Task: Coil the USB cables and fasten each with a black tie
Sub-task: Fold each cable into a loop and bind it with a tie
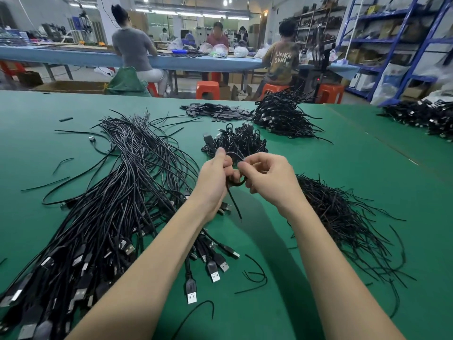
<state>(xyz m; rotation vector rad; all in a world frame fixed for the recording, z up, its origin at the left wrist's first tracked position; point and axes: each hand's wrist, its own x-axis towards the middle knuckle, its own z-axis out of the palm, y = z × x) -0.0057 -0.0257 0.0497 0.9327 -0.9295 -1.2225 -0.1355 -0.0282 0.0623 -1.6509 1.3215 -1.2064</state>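
My left hand (215,177) grips a small coiled black USB cable (237,183) above the green table (343,153). My right hand (267,177) pinches a thin black tie (234,203) at the coil; its loose end hangs down below the hands. A large heap of uncoiled USB cables (117,204) spreads to the left, plugs toward me. A loose pile of black ties (343,217) lies to the right. Just beyond my hands sits a mound of coiled, tied cables (237,141).
Further back lie another cable heap (282,116) and a spread of small black flat pieces (215,111). More cables (426,119) lie at the far right. Stray ties (255,276) lie between my forearms. Several people sit on orange stools (207,89) at a blue bench (73,57) behind.
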